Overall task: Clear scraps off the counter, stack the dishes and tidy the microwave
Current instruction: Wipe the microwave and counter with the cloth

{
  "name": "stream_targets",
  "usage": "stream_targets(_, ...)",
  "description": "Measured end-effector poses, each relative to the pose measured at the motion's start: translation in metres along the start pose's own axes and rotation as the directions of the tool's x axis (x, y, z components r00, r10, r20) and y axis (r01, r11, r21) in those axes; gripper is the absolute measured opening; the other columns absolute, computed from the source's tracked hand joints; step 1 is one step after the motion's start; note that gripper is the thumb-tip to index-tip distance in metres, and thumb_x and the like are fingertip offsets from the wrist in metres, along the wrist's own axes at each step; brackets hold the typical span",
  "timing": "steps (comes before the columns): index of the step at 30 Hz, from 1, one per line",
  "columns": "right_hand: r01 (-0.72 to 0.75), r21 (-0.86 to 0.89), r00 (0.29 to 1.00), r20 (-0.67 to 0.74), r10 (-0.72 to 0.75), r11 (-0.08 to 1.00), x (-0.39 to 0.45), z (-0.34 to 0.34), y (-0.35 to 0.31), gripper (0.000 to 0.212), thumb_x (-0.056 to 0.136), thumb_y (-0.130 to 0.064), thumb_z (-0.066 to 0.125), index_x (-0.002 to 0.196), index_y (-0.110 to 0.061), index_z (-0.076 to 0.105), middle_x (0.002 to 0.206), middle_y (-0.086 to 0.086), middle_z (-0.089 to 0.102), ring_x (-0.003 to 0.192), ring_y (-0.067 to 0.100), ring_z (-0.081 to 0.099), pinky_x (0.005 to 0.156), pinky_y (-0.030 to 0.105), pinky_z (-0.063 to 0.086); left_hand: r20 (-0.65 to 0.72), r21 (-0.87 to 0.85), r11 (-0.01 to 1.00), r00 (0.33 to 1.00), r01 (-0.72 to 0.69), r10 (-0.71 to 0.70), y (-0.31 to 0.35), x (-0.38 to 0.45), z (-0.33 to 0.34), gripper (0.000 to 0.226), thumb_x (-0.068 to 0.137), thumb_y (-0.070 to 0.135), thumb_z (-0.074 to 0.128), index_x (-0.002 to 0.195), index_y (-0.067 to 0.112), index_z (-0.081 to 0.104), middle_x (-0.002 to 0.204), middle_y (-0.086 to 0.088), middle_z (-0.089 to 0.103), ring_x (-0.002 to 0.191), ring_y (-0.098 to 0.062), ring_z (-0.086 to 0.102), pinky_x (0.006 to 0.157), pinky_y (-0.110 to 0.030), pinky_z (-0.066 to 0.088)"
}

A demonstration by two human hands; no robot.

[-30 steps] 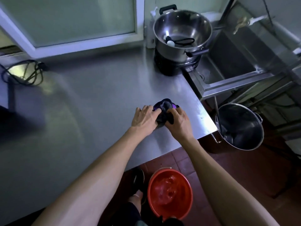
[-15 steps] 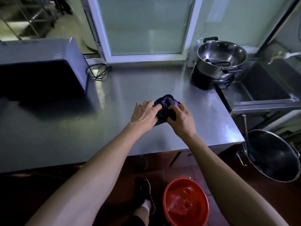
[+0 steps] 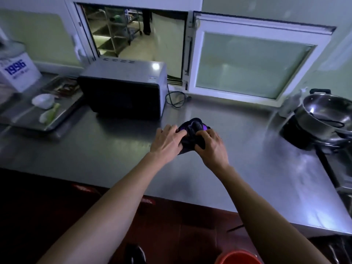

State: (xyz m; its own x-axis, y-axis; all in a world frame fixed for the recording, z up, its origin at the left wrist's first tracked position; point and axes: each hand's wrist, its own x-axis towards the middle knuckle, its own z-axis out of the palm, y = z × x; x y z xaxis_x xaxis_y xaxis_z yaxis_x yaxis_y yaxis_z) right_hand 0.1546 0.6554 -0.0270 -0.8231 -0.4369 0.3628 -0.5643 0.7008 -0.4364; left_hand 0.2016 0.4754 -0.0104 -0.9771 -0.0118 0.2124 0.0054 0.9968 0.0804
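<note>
A dark purple cloth is bunched on the steel counter, gripped from both sides. My left hand holds its left side and my right hand holds its right side. A grey microwave with a dark door stands at the back, left of the cloth. Further left, a metal tray carries a white bowl and a pale green vegetable scrap.
A steel pot on a black burner stands at the right end of the counter. A red bucket sits on the floor below. A white box marked 1996 is at far left. A power cord lies behind the microwave.
The view has lifted and swung left, bringing the microwave, tray and open window hatch into sight. Both hands stay on the cloth in about the same grip.
</note>
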Motion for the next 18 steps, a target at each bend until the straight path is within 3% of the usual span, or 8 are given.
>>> stream_targets(8, 0.052, 0.029, 0.999, -0.006, -0.051, 0.998, 0.083, 0.084, -0.095, 0.035, 0.085, -0.018, 0.071, 0.119, -0.011, 0.064, 0.111, 0.011, 0.059, 0.102, 0.032, 0.056, 0.083, 0.044, 0.048, -0.028, 0.012, 0.995, 0.995, 0.099, -0.099, -0.146, 0.013, -0.014, 0.031, 0.089, 0.03, 0.058, 0.12, 0.029, 0.055, 0.111, -0.001, 0.05, 0.103, -0.024, 0.048, 0.084, -0.041, 0.036)
stream_targets(18, 0.064, 0.01, 0.998, -0.004, -0.064, 0.998, 0.157, 0.126, -0.144, 0.034, 0.085, -0.019, 0.07, 0.118, -0.013, 0.065, 0.109, 0.01, 0.059, 0.101, 0.034, 0.056, 0.082, 0.046, 0.049, -0.064, 0.017, 0.991, 0.989, 0.133, -0.131, -0.236, 0.048, -0.026, 0.028, 0.089, 0.031, 0.058, 0.118, 0.031, 0.059, 0.11, 0.0, 0.051, 0.104, -0.024, 0.049, 0.083, -0.041, 0.037)
